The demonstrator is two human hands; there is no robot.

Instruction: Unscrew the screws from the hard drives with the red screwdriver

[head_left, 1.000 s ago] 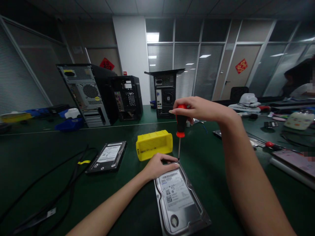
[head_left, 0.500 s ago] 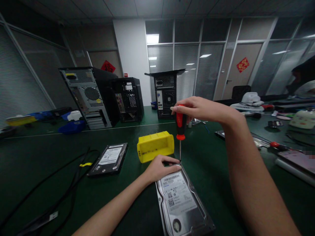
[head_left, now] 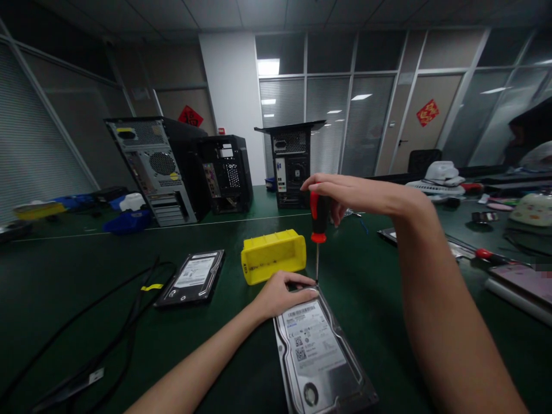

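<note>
A silver hard drive (head_left: 317,351) with a white label lies on the green table, its far end under my left hand (head_left: 284,296). The left fingers and thumb close round that end, near the corner. A red and black screwdriver (head_left: 319,218) stands upright, its tip touching the far corner of the drive beside my left fingertips. My right hand (head_left: 334,192) is on the top of its handle, palm down, with some fingers curled behind the handle. What the tip sits in is too small to make out. Just behind the left hand, a yellow plastic bin (head_left: 271,259) lies on its side.
Another hard drive (head_left: 194,276) lies to the left, beside black cables (head_left: 129,310). Computer cases (head_left: 159,172) stand at the back. Blue trays (head_left: 127,221) are at left. At right lie a red-handled tool (head_left: 485,253) and a pink-topped object (head_left: 515,276). A dark-clothed person (head_left: 532,129) is at far right.
My right hand has shifted its hold on the screwdriver: its fingers have moved round behind the handle and the palm lies flatter on top. The left hand and the drive keep their places.
</note>
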